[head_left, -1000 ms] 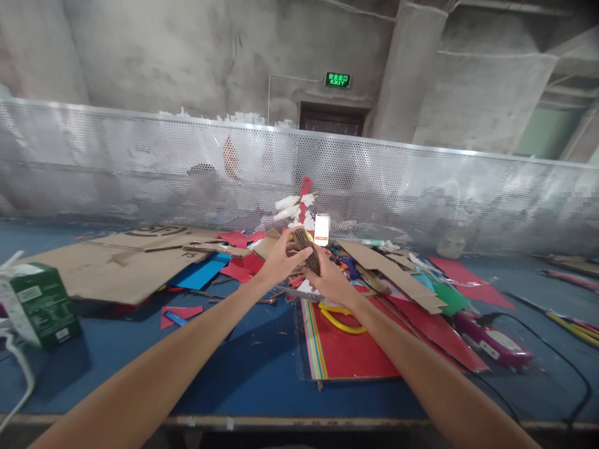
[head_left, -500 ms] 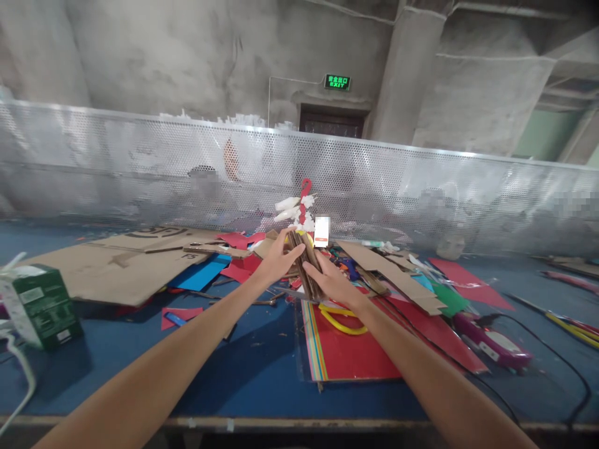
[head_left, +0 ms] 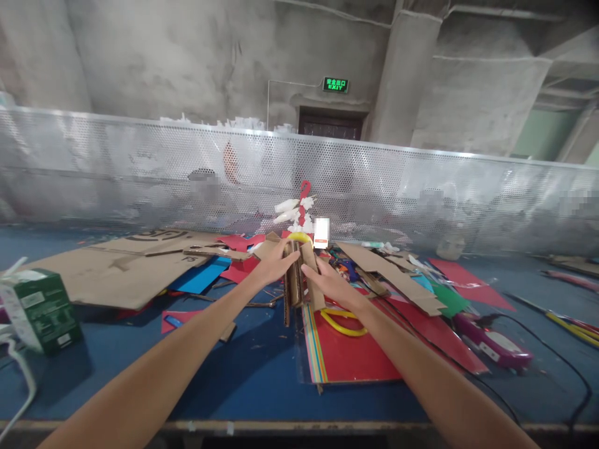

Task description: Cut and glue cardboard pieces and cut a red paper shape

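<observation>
Left hand (head_left: 274, 267) and right hand (head_left: 333, 285) close together, both gripping cardboard strips (head_left: 294, 290)

Strips: mid-frame, held above the near part of the blue table (head_left: 248, 374). Left thumb presses the darker edges; right fingers grip the paler face on the other side. Progress, my judgement: narrow pieces made and gathered side by side; lower ends uneven, one hanging lowest; no tie or tape visible around them, so bundle seems loose. Whether any are glued, cannot tell.

Surface: flat cardboard (head_left: 107, 274) at middle left, blue sheet (head_left: 199, 276) beside it; green box (head_left: 42, 308) at far left; red paper pack (head_left: 362, 358) lower centre-right, yellow loop (head_left: 345, 325) on it; purple device (head_left: 496, 343) at right. Phone (head_left: 321, 233) upright just beyond the hands, white flowers (head_left: 299, 215) just left of it.

Room: perforated metal screen (head_left: 154, 162) across the frame, bare grey wall (head_left: 163, 56) behind, green exit sign (head_left: 336, 85) at upper centre, above a dark doorway (head_left: 331, 125)
</observation>
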`<state>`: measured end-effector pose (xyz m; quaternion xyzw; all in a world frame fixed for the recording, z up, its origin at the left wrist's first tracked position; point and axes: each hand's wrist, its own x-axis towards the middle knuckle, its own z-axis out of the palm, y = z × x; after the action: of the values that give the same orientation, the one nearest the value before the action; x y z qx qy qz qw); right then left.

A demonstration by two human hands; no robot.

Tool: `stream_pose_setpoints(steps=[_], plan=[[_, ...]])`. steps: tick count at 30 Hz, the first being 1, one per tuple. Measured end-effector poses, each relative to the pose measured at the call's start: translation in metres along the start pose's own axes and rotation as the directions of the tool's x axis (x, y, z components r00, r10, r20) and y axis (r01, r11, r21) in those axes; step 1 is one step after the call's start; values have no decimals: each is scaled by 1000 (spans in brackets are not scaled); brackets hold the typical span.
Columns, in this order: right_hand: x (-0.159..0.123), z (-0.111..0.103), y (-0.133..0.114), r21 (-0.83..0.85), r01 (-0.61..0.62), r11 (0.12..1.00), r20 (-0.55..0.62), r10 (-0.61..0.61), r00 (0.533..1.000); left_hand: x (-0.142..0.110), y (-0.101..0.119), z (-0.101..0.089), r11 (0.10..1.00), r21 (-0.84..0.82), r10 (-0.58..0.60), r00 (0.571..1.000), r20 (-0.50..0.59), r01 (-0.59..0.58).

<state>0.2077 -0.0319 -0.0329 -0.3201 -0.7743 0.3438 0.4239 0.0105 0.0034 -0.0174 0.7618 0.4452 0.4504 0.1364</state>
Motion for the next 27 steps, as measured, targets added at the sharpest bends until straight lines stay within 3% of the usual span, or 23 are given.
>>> stream_pose_setpoints(steps=[4, 8, 15, 18, 23, 27], plan=[[0, 2, -1, 16, -19, 1000, 7, 19, 1000, 1, -13, 12, 996, -51, 68, 997, 33, -67], [0, 4, 2, 161, -84, 983, 50, 77, 996, 0, -17, 16, 998, 6, 59, 992, 113, -60], [3, -4, 7, 236, -206, 950, -29, 219, 975, -5, -5, -7, 978, 205, -13, 958, 286, -48], [6, -10, 14, 162, -141, 977, -86, 156, 984, -5, -3, -14, 976, 201, 5, 940, 340, -78], [14, -20, 38, -31, -108, 994, -166, 101, 981, -1, 0, -15, 974, 216, 14, 971, 237, -67], [15, -30, 48, -243, -98, 965, -194, 50, 980, -4, 0, -15, 955, 292, -16, 967, 254, -60]])
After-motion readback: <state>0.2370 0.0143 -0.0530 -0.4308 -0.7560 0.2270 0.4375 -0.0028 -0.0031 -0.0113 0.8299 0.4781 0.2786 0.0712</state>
